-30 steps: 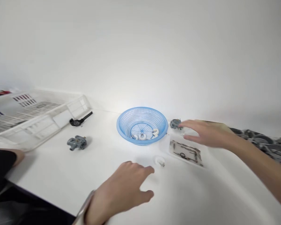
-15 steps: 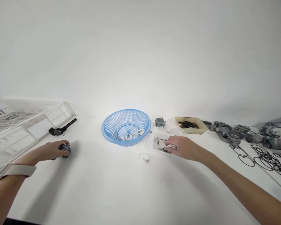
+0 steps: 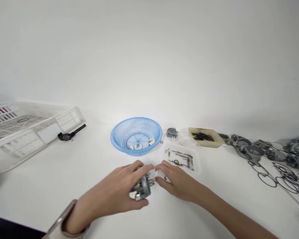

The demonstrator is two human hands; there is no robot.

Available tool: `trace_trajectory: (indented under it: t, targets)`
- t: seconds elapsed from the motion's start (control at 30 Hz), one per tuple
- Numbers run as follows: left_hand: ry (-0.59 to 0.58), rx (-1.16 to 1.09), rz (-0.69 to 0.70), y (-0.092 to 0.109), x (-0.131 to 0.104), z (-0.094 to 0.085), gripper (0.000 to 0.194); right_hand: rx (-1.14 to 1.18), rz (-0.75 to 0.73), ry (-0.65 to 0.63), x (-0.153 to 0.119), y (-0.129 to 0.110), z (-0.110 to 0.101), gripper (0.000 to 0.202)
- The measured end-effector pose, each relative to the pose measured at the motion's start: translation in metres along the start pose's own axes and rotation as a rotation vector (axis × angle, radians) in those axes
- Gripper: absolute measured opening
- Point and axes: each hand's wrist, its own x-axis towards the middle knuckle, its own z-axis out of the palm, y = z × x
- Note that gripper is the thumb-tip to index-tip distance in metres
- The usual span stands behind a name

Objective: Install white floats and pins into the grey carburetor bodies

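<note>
Left hand (image 3: 117, 194): fingers curled around a small grey metal carburettor body (image 3: 142, 186), holding it just above the worktop (image 3: 64, 186) near the middle of its front edge; a pale wristband shows on the wrist.
Right hand (image 3: 178, 181): fingertips drawn narrow on a small white part (image 3: 159, 173), just beside the brass end of the carburettor body; whether the part touches the metal cannot be told.
Blue basket (image 3: 119, 139): round plastic mesh, mid-worktop behind the hands, a few white parts lying in it.
Clear packet (image 3: 183, 158): flat, just right of the basket, holding thin pins and small black rings.
Second carburettor body (image 3: 172, 132): small, grey, toward the back edge, between basket and tan tray.
Tan tray (image 3: 219, 142): shallow, near the back edge, black rings inside.
Grey castings (image 3: 251, 149): a row along the right side of the worktop.
Black O-rings (image 3: 266, 179): loose, at the right edge.
White crate (image 3: 20, 139): slatted, at the left edge.
Wristwatch (image 3: 71, 133): black, lying flat beside the crate's near corner.
</note>
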Motion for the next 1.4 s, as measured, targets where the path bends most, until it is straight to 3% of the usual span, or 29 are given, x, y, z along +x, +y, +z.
trace_trajectory:
  t: [0.13,0.27,0.43,0.53,0.77,0.93,1.07,1.27,1.4]
  targets:
    - [0.207,0.114,0.065,0.011,0.047,0.054,0.057,0.422,0.121,0.129,-0.035,0.021,-0.015,0.052]
    - [0.3,0.129,0.107,0.014,0.078,0.091,0.058,0.657,0.167,0.201,-0.043,0.043,-0.009,0.063]
    - [0.406,0.072,0.147,0.011,0.084,0.122,0.055,0.909,0.15,0.103,-0.05,0.049,-0.009,0.061]
    - [0.43,0.008,0.149,0.009,0.081,0.133,0.06,0.869,0.166,0.047,-0.055,0.046,-0.009,0.057]
    - [0.247,-0.307,0.031,0.023,0.075,0.127,0.087,0.722,0.184,0.187,-0.053,0.039,0.005,0.046]
    - [0.109,-0.404,0.019,0.02,0.075,0.119,0.069,0.445,0.137,0.209,-0.059,0.041,0.002,0.041]
    - [0.131,-0.366,0.041,0.013,0.077,0.114,0.056,0.254,0.092,0.133,-0.065,0.036,-0.007,0.034]
    - [0.081,-0.261,0.069,0.009,0.075,0.099,0.067,0.054,0.05,0.058,-0.074,0.023,-0.012,0.021]
    - [0.038,-0.251,0.073,0.006,0.075,0.09,0.054,0.094,0.009,0.188,-0.079,0.026,-0.012,0.021]
